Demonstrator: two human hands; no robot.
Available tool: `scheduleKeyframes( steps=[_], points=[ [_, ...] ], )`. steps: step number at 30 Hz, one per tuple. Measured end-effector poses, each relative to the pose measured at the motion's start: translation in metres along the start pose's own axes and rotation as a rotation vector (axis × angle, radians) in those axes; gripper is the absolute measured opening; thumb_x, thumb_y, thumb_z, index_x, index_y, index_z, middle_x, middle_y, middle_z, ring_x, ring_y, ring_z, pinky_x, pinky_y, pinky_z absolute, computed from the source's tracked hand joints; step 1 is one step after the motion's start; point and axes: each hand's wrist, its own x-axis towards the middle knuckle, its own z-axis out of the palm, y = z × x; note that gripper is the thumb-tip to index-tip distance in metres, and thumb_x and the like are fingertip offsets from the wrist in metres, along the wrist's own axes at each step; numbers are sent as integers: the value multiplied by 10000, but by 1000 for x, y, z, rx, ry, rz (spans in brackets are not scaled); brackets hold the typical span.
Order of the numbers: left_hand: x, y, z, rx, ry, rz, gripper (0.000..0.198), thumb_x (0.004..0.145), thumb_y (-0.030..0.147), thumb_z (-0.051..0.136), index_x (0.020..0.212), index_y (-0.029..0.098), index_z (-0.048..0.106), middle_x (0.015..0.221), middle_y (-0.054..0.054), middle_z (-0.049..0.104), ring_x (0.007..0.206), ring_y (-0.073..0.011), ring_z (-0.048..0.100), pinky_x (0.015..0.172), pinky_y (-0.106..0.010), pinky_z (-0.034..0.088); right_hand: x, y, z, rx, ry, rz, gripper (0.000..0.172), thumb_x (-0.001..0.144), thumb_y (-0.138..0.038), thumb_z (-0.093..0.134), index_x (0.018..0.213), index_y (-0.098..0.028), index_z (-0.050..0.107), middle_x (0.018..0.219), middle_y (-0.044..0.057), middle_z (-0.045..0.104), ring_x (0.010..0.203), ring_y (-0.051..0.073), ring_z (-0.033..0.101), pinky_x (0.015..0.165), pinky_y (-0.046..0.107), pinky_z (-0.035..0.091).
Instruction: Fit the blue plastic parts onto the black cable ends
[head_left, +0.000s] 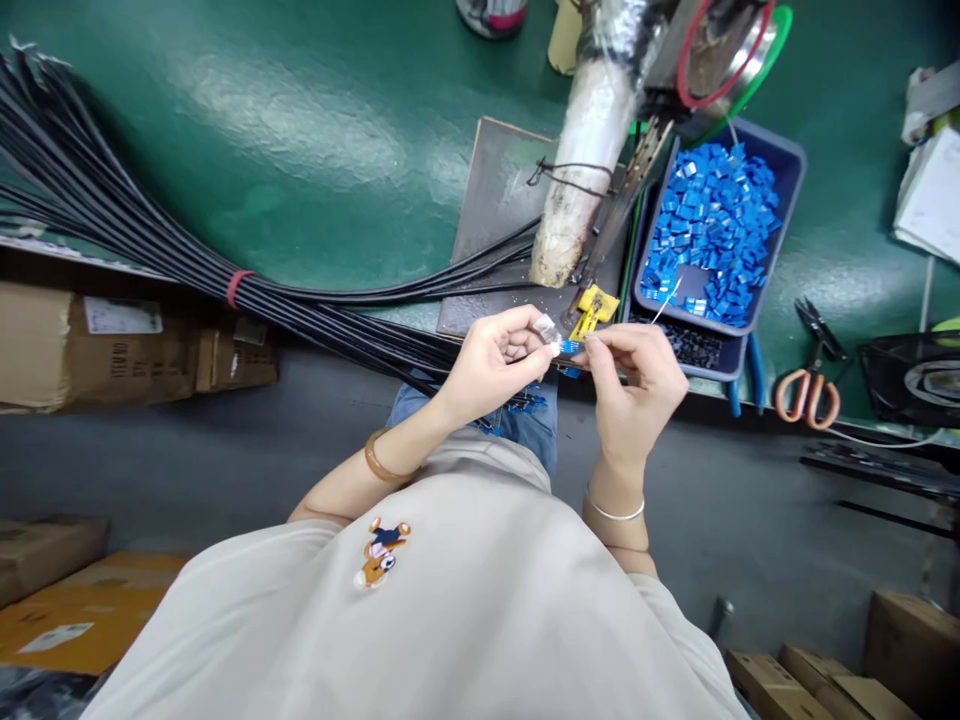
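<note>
Head view: one blue connector [571, 347] under grip.
Left hand [487, 362] and right hand [636, 378] both pinch it; one red tie [237, 288], one pair of scissors [805, 394].

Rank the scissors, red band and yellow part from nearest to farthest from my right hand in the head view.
1. Yellow part: just beyond the right hand.
2. Scissors: to the hand's right.
3. Red band: far left, around the cables.
</note>
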Motion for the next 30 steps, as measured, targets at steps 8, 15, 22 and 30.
scheduleKeyframes(
  steps=[8,15,22,30],
  points=[
    [-5,-2,1,24,-11,66,56,795,138,632,786,127,578,658,17,621,592,-53,591,587,-143,474,-4,-5,2,-41,-148,-24,47,875,-188,636,833,-207,627,784,-29,601,666,86,614,613,234,531],
    [-7,-4,3,-29,52,111,49,806,150,635,832,126,601,678,13,639,605,-53,615,611,-138,499,-7,4,8,127,38,155,58,908,-246,597,871,-204,585,874,-26,631,592,63,657,542,197,538],
    [0,-2,4,-18,63,95,35,771,140,636,774,125,605,672,14,608,584,-45,549,563,-142,437,-7,1,11,243,-34,148,62,850,-199,661,814,-204,611,892,-12,699,732,106,711,670,236,621],
    [6,-6,0,112,56,62,73,793,159,605,730,130,583,605,37,461,539,-39,396,517,-172,328,-1,0,8,-158,-26,-223,125,845,-95,622,826,-219,621,861,-14,722,790,104,694,689,219,583]
  ],
)
